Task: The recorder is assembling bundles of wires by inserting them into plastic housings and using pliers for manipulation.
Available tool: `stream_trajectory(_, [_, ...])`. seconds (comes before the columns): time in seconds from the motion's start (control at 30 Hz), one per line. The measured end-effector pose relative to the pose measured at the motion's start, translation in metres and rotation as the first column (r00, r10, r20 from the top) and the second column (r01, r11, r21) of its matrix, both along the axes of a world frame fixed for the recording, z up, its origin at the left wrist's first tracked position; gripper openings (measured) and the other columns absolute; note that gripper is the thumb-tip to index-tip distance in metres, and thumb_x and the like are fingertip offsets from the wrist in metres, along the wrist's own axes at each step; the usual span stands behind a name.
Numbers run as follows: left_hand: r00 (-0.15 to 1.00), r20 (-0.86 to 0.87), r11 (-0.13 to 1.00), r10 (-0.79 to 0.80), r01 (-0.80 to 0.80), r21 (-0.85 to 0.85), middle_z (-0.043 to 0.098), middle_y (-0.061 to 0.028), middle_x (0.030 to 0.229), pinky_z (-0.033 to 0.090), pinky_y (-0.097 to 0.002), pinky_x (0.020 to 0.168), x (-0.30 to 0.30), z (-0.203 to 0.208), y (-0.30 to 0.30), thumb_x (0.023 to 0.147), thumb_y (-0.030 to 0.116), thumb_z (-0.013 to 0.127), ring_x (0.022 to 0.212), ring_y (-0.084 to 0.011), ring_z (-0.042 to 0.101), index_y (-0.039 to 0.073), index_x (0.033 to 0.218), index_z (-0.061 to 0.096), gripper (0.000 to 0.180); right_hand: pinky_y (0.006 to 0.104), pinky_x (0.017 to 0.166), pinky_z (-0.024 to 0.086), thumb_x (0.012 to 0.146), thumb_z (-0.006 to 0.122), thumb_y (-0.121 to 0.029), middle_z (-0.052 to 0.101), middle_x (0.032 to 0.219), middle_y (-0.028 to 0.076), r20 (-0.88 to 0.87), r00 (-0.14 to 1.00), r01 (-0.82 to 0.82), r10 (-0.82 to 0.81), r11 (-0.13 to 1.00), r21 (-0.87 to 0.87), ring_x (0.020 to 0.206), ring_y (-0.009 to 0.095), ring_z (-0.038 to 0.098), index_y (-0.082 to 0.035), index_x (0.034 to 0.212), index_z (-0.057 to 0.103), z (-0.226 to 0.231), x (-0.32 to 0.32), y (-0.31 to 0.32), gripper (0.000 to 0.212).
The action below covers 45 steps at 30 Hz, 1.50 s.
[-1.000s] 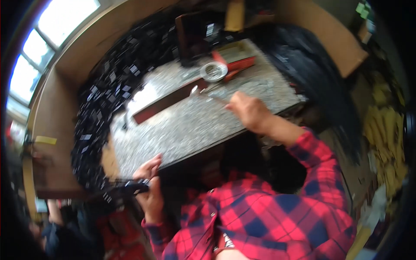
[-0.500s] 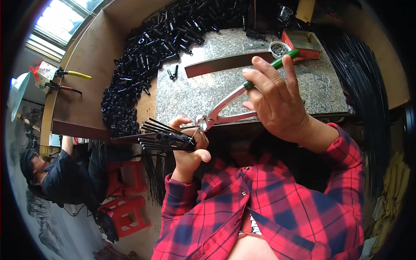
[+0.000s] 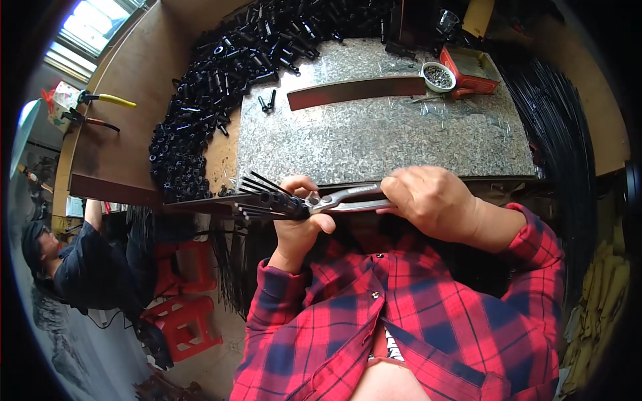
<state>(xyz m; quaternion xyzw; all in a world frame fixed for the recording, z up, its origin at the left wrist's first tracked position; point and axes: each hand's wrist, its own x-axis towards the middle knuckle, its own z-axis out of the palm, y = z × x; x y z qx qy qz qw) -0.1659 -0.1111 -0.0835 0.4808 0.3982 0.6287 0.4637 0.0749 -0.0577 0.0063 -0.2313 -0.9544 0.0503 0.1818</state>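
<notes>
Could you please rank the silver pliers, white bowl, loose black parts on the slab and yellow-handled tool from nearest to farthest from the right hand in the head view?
1. Silver pliers: gripped in the right hand.
2. White bowl: beyond the hand, on the speckled slab.
3. Loose black parts: farther left on the slab.
4. Yellow-handled tool: far left, by the wooden panel.

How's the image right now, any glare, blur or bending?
Head view: the window is washed out white; the speckled slab has a pale sheen toward its upper left; the right hand looks slightly blurred; the brown strip appears bowed; the corners go black.
</notes>
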Motion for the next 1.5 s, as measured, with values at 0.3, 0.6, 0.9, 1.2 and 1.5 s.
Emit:
stream_trajectory(0.3, [0.985, -0.171, 0.995, -0.026, 0.042, 0.088, 0.063, -0.0032, 0.074, 0.045, -0.0253, 0.058, 0.009, 0.021, 0.006, 0.05, 0.041, 0.089, 0.066, -0.0116, 0.058, 0.002, 0.076, 0.065, 0.053, 0.0286, 0.062, 0.046, 0.074, 0.078, -0.026, 0.061, 0.079, 0.006, 0.066, 0.996, 0.078, 0.067, -0.195, -0.978, 0.072, 0.017, 0.061, -0.002, 0.115, 0.048, -0.003, 0.01, 0.0, 0.056])
stream_trajectory(0.6, [0.999, -0.021, 0.999, -0.026, 0.026, 0.023, 0.058, -0.0005, 0.074, 0.042, -0.0242, 0.061, 0.0, 0.025, 0.007, 0.048, 0.047, 0.087, 0.069, -0.0099, 0.054, 0.003, 0.078, 0.063, 0.059, 0.0306, 0.054, 0.051, 0.094, 0.058, -0.028, 0.065, 0.079, 0.012, 0.113, 0.987, 0.065, -0.111, -0.372, -0.926, 0.063, 0.018, 0.064, 0.0, 0.095, 0.052, 0.015, 0.014, -0.007, 0.029])
stream_trajectory(0.9, [0.993, -0.112, 0.998, 0.047, -0.043, 0.037, 0.055, 0.0023, 0.07, 0.04, -0.0245, 0.061, -0.005, 0.03, 0.01, 0.048, 0.045, 0.089, 0.067, -0.0083, 0.051, 0.003, 0.078, 0.063, 0.058, 0.0359, 0.078, 0.049, 0.078, 0.076, -0.018, 0.059, 0.099, 0.018, -0.262, 0.963, -0.049, -0.065, 0.912, -0.408, 0.09, 0.031, 0.061, 0.001, 0.107, 0.051, -0.01, 0.012, -0.014, 0.043])
stream_trajectory(1.2, [0.973, -0.226, 0.989, -0.037, 0.067, 0.128, 0.058, -0.0004, 0.078, 0.043, -0.0249, 0.067, -0.009, 0.036, 0.016, 0.054, 0.03, 0.092, 0.074, -0.0107, 0.054, 0.003, 0.082, 0.063, 0.048, 0.0281, 0.043, 0.046, 0.093, 0.054, -0.018, 0.061, 0.065, 0.014, 0.008, 0.999, -0.01, -0.042, -0.419, -0.908, 0.047, 0.017, 0.058, -0.003, 0.089, 0.049, -0.02, 0.019, 0.005, 0.016])
stream_trajectory(1.5, [0.994, -0.1, 0.997, 0.051, -0.045, 0.062, 0.057, 0.0014, 0.076, 0.04, -0.0209, 0.06, -0.003, 0.032, 0.02, 0.055, 0.027, 0.092, 0.068, -0.0067, 0.052, 0.002, 0.088, 0.059, 0.052, 0.0392, 0.084, 0.046, 0.086, 0.061, -0.026, 0.058, 0.105, 0.02, -0.011, 0.994, 0.096, -0.104, 0.949, -0.299, 0.096, 0.037, 0.058, 0.0, 0.123, 0.049, -0.013, 0.012, 0.006, 0.047])
